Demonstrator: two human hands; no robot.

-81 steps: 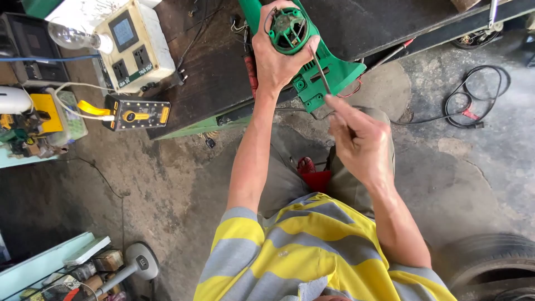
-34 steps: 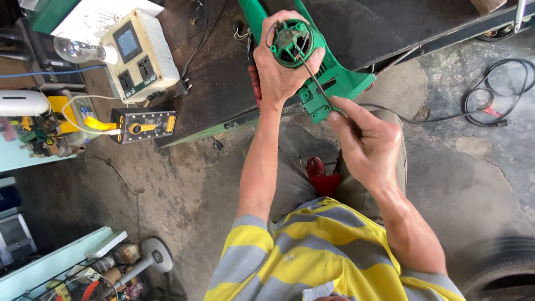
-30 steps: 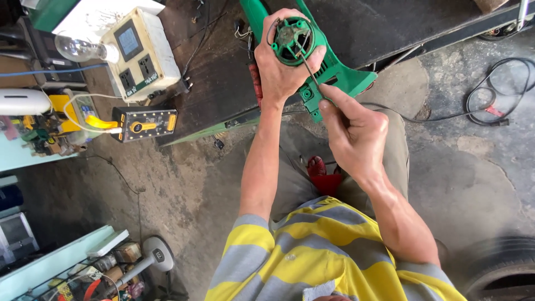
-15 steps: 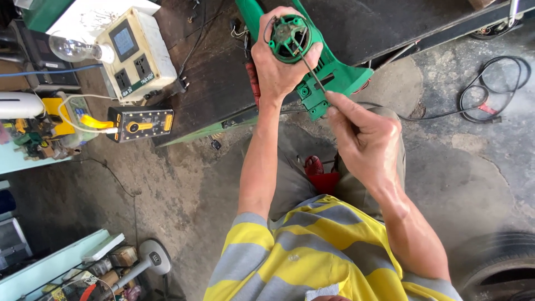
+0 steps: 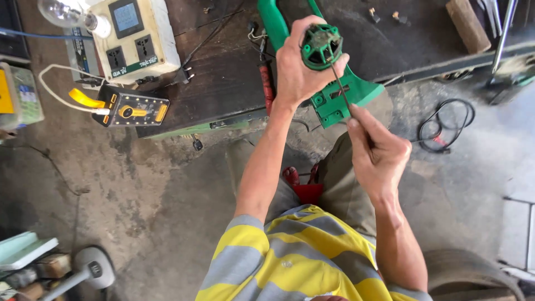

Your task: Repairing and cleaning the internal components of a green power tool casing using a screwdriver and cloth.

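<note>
Left hand point(image 5: 298, 69) clenched on the green power tool's point(image 5: 340, 92) open motor end, right hand point(image 5: 379, 153) pinching a thin probe point(image 5: 339, 83) poked inside; housing's off, repair looks midway.

A green power tool body point(image 5: 340, 97) with a round open end facing up is held above the dark bench point(image 5: 223, 72) edge, a thin dark rod point(image 5: 339, 83) poking slantwise into that opening.

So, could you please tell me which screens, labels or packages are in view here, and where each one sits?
Socket box: on the bench, upper left; cream casing, square dark-framed bluish screen, green label strip along its front edge.
Black tester: at the bench's near edge below the socket box; flat black body, yellow dial and trim, no lit screen.
Packages: a yellow and green box at the left edge, partly cut off.
</note>
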